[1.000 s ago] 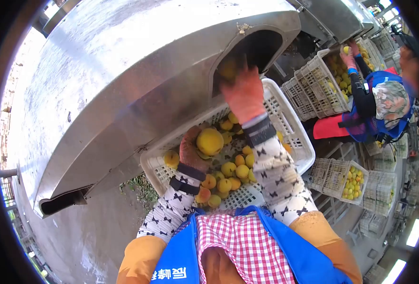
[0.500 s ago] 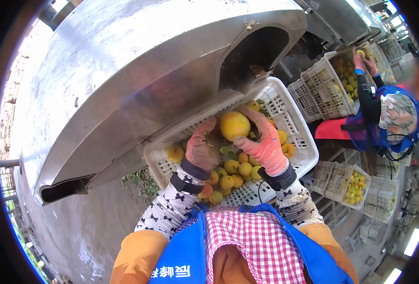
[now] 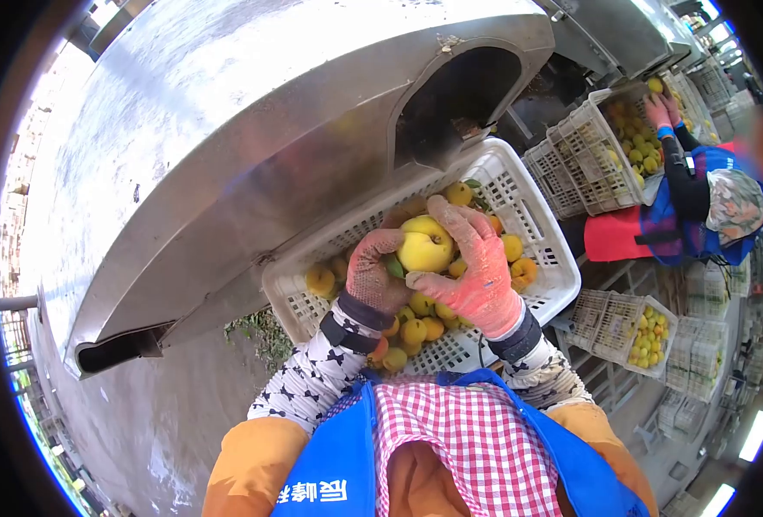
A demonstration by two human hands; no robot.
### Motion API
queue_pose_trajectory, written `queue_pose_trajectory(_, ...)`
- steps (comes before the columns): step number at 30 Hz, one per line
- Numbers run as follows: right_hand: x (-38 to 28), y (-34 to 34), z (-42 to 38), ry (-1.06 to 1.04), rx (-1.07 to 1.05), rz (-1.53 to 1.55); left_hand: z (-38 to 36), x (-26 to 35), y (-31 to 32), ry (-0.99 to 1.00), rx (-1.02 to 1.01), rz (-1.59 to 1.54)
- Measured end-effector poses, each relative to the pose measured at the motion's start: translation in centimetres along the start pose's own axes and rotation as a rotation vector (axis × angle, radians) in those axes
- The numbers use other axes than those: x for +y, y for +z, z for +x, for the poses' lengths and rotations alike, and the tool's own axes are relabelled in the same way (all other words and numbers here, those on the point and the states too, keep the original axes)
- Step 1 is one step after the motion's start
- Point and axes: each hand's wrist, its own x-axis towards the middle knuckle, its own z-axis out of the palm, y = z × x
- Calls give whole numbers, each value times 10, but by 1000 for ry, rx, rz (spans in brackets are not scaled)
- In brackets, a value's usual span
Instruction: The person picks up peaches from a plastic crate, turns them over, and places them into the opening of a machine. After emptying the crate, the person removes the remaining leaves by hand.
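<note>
A yellow peach [image 3: 425,245] is held between my two gloved hands above a white plastic crate [image 3: 562,277]. My left hand [image 3: 374,271], in a dirty pink glove, curls around the fruit's left side, where a green leaf [image 3: 394,265] shows. From the right, my right hand [image 3: 474,269] has its thumb low on the fruit and its fingers over the top right. Several yellow and orange peaches [image 3: 413,332] lie in the crate below, partly hidden by the hands.
A curved metal machine [image 3: 252,172] with a dark opening [image 3: 459,95] stands beyond the crate. At the right, a co-worker in a blue vest [image 3: 700,198] reaches over a fruit-filled crate [image 3: 581,159]. Another crate of fruit [image 3: 601,326] stands below it.
The peach has been turned, from its orange-blushed face to a yellow side with a crease. Both hands have closed in around it. The co-worker's hands have shifted slightly.
</note>
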Motion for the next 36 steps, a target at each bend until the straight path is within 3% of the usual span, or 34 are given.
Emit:
queue_pose_trajectory(1, -1, 1, 1, 0, 0, 3, 4, -8, -16, 1, 2, 2)
queue_pose_trajectory(3, -2, 2, 1, 59, 43, 0, 14, -27, -40, 281, -20, 229)
queue_pose_trajectory(6, 11, 0, 19, 116, 72, -70, 32, -32, -26, 252, 49, 404)
queue_pose_trajectory(7, 22, 1, 31, 123, 163, -195, 31, -20, -10, 44, 2, -37)
queue_pose_trajectory(8, 34, 1, 48, 90, 216, -293, 37, -29, -45, 45, -3, -37)
queue_pose_trajectory(10, 60, 9, 74, 131, 210, -322, 52, -58, -148, -100, 314, 1148)
queue_pose_trajectory(12, 58, 13, 100, 339, -23, -477, 39, -59, -167, -594, 291, 1818)
queue_pose_trajectory(14, 86, 41, 122, 160, 61, -661, 30, -64, -198, -733, 233, 1912)
queue_pose_trajectory(16, 85, 50, 141, 316, -4, -817, -9, -86, -217, -911, 142, 1977)
queue_pose_trajectory(17, 78, 42, 140, 315, -23, -819, -10, -88, -215, -836, 136, 2150)
queue_pose_trajectory(19, 68, 18, 114, 221, 289, 425, -12, -84, -210, -779, 122, 2293)
queue_pose_trajectory(20, 69, 12, 94, 244, 272, 425, -4, -73, -209, -904, 27, 2251)
queue_pose_trajectory(22, 77, 7, 47, 393, 163, 76, 2, -68, -225, -1043, -76, 2169)
queue_pose_trajectory(24, 107, 28, -20, 402, -224, 56, 11, -64, -246, -1037, -257, 2142)
queue_pose_trajectory(26, 113, 48, -60, 423, -735, -105, 22, -51, -225, -1162, -289, 2050)
queue_pose_trajectory(28, 124, 84, -84, 371, -1126, -356, 35, -50, -231, -1503, -673, 1760)
queue_pose_trajectory(29, 129, 103, -96, 372, -1125, -344, 31, -45, -210, -1558, -448, 1915)
queue_pose_trajectory(31, 136, 132, -116, 309, -1336, -491, 32, -54, -202, -1536, -504, 2021)
queue_pose_trajectory(32, 142, 141, -122, 308, -1336, -484, 33, -57, -200, -1495, -562, 2129)
queue_pose_trajectory(34, 141, 151, -115, 153, -1507, -590, 23, -55, -205, -1468, -637, 2197)
queue_pose_trajectory(35, 139, 145, -102, 315, -1593, -546, 12, -51, -218, -1361, -625, 2262)
queue_pose_trajectory(36, 135, 132, -90, 308, -1588, -547, 8, -49, -227, -1243, -614, 2330)
